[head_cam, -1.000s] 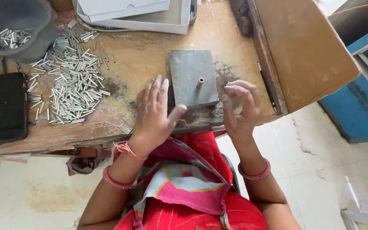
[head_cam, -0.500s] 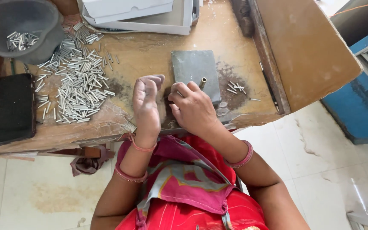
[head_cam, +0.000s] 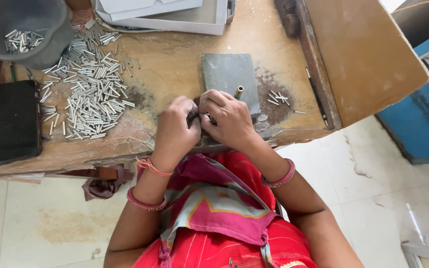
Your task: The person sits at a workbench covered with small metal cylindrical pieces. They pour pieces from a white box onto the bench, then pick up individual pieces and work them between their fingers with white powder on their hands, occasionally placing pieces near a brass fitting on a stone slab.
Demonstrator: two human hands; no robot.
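Observation:
My left hand [head_cam: 175, 129] and my right hand [head_cam: 229, 119] meet at the near edge of a grey metal block [head_cam: 227, 69] on the worn wooden bench [head_cam: 175, 54]. Both have curled fingers, and their fingertips press together. Whatever is between the fingertips is hidden. A short brass peg [head_cam: 239, 92] stands upright on the block just beyond my right knuckles. A few small silver pins [head_cam: 277, 97] lie on a dark stain right of the block. A large heap of silver pins [head_cam: 88, 94] is spread to the left of my hands.
A grey bowl [head_cam: 6, 15] holding several pins sits at the far left corner. A black flat slab [head_cam: 14, 121] lies at the left edge. White boxes [head_cam: 175, 15] stand at the back. A tilted wooden board [head_cam: 363, 54] borders the right, with a blue cabinet [head_cam: 423, 114] beyond.
My right hand left the small pins on the right and came to the block's near edge. My left hand curled from flat and open, and both now meet fingertip to fingertip.

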